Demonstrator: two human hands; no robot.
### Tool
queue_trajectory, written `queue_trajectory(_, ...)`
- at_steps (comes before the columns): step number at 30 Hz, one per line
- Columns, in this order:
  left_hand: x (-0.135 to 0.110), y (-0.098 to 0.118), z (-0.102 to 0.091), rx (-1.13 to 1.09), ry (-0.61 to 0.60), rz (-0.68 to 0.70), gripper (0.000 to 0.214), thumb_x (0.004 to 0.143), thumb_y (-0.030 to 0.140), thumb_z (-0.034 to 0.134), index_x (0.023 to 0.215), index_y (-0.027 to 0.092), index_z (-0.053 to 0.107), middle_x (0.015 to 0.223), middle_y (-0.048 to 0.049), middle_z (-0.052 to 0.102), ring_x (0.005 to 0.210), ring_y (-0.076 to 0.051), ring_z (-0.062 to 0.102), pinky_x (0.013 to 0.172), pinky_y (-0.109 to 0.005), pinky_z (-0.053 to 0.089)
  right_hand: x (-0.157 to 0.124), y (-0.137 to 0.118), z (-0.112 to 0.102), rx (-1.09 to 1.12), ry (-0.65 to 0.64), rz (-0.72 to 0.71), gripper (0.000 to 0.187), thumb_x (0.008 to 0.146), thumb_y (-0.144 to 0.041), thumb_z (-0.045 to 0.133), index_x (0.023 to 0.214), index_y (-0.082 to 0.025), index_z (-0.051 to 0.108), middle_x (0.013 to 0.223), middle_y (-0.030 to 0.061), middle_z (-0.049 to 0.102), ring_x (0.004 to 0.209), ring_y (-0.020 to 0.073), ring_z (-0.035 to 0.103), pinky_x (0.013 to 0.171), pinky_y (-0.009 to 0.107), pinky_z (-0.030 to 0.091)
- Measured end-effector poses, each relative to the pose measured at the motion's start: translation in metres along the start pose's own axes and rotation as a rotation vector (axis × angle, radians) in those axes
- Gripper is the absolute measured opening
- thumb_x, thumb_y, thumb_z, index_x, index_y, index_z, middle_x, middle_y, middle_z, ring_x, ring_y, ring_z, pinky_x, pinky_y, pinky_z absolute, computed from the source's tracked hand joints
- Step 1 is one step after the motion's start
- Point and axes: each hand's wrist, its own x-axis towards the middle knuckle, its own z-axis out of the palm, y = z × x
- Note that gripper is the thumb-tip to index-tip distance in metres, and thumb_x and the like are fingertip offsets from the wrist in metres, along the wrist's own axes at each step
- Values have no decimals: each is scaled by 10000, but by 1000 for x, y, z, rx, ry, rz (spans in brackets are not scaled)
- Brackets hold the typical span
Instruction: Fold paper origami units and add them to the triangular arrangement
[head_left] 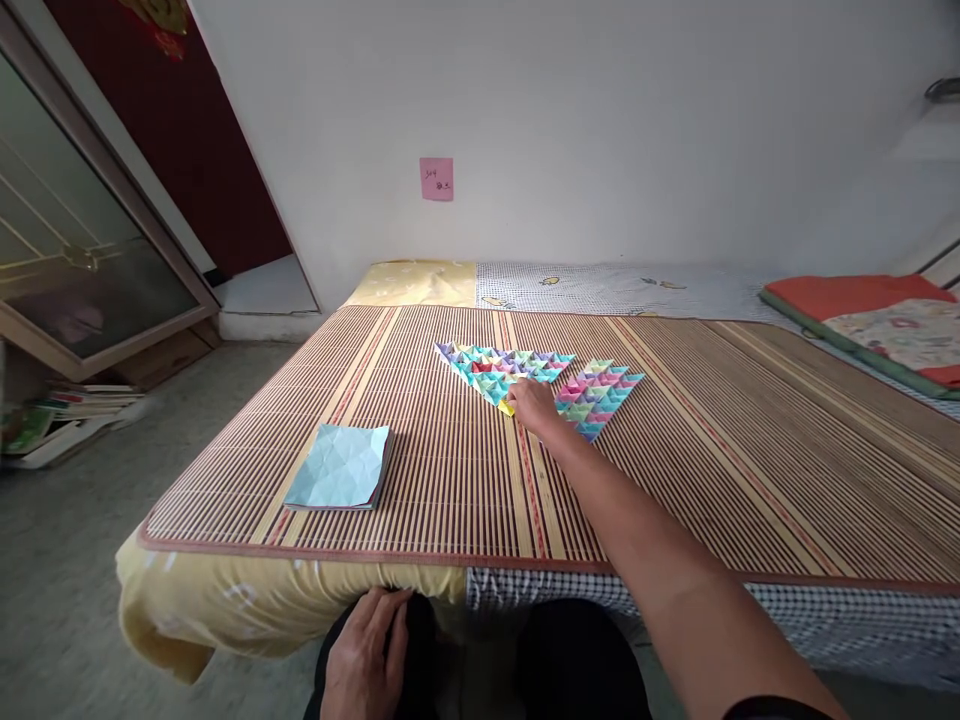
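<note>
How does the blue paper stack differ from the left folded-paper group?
The paper stack looks mostly pale blue; the folded group is multicoloured. The stack lies nearer the camera; the group, farther. The stack's top looks fairly flat; the group has raised points. Both lie on the mat.

A home, apparently a bedroom, is indicated by the brown-striped bamboo sleeping mat (457,480) laid over yellow patterned bed cloth (292,600) and by the folded orange, green-edged fabric quilt (877,322).
</note>
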Motion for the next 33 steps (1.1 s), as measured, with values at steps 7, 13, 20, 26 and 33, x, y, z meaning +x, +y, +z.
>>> queue_trajectory(7,2,1,-1,-22,-3,16,199,1031,249,546,1097,263,733,983,-55,774,899,-243,772,822,-316,637,2,5,-6,44,82,11,351,1026,-352,683,1329,-179,645,1342,110,665,1128,263,694,948,478,605)
queue_trajectory(13,1,1,-1,-29,5,17,194,1036,235,540,1099,258,722,980,-48,763,892,-232,767,824,-310,630,-15,29,-37,150,267,50,157,1014,-269,675,1112,-149,700,1163,88,711,1076,254,682,959,469,557)
queue_trajectory(20,3,1,2,-56,9,5,188,1045,254,534,1077,258,719,946,-42,758,869,-228,766,782,-307,620,-140,-11,-30,349,375,-122,320,1025,-234,539,708,-233,496,719,14,577,693,190,570,670,304,438)
queue_trajectory(26,-1,-2,5,-59,-20,-23,220,1059,307,509,1033,257,723,926,-45,743,853,-237,751,770,-328,607,-289,-74,52,411,240,-205,424,822,-73,617,653,-252,271,570,-61,442,508,125,486,519,256,295)
queue_trajectory(33,1,-3,11,-55,-36,-25,243,1053,302,497,971,255,721,905,-50,733,857,-252,731,798,-363,591,-333,-94,97,418,119,-135,448,708,53,611,647,-231,270,587,-53,511,578,126,557,586,286,272)
